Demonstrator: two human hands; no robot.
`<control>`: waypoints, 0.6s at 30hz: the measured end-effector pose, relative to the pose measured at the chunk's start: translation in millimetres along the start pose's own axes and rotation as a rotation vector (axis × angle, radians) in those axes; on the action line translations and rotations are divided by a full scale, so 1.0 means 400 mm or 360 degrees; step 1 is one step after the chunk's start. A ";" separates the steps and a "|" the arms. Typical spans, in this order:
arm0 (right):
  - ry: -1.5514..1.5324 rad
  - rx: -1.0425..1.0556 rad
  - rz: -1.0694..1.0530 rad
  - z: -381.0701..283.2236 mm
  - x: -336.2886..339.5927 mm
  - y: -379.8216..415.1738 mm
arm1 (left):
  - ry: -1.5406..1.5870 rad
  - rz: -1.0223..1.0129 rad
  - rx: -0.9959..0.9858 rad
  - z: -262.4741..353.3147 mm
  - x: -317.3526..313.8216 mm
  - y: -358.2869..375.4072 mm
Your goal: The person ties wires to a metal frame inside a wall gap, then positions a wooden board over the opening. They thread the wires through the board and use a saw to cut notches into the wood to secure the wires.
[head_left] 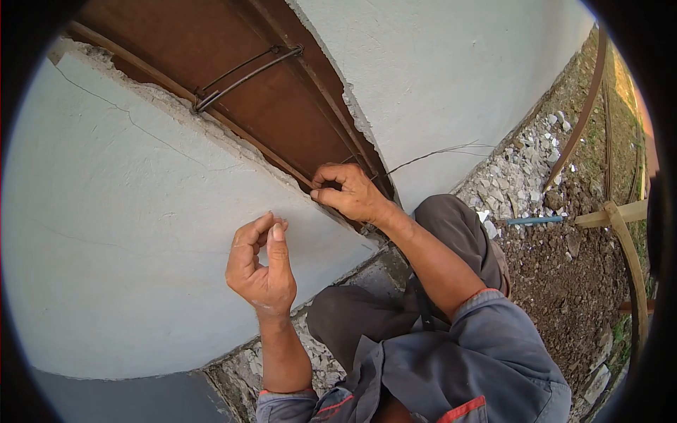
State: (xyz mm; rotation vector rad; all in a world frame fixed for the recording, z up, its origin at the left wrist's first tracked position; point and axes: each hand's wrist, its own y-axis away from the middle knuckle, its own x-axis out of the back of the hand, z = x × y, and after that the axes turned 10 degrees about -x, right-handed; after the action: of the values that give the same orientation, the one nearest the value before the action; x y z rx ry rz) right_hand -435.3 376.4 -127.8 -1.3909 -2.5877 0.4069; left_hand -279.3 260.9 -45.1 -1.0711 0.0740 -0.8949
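My right hand [349, 192] is at the lower part of a slot broken through the white wall [141, 211]. Its thumb and forefinger are pinched together by the slot's left edge; whatever is between them is too small to make out. Beside that wrist, thin dark wires [430, 154] stick out to the right across the wall. My left hand [261, 271] is raised in front of the wall, lower and to the left, fingers curled toward the thumb. What it may hold cannot be seen. Brown steel bars [338, 120] run lengthwise in the slot.
Higher up, a bent steel tie [247, 79] crosses the slot. Broken rubble [522, 169] lies along the wall's foot at right, with a blue tube [534, 221] on the soil [550, 282]. Curved wooden strips [627, 261] stand at far right. My knees are close to the wall.
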 end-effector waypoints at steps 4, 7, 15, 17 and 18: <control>0.0054 0.0001 -0.0045 -0.010 0.006 -0.014 | 0.0045 0.0004 0.0005 -0.001 0.002 -0.002; 0.0030 -0.0032 -0.0070 -0.012 0.005 -0.012 | 0.0064 -0.0003 0.0000 -0.003 0.003 -0.002; -0.0102 -0.0068 -0.0053 -0.020 0.002 -0.009 | 0.0109 0.0017 -0.0006 -0.004 -0.001 -0.004; -0.0082 -0.0079 -0.0052 -0.021 0.002 -0.009 | 0.0101 0.0020 -0.0011 -0.004 -0.003 -0.004; -0.0102 -0.0074 -0.0055 -0.020 0.003 -0.010 | 0.0093 0.0018 -0.0016 -0.004 -0.004 -0.003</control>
State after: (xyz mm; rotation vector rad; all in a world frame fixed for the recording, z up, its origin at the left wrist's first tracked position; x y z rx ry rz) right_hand -436.9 376.4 -118.7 -1.3673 -2.6850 0.3953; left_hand -281.6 260.5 -45.4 -1.0530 0.1330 -0.9164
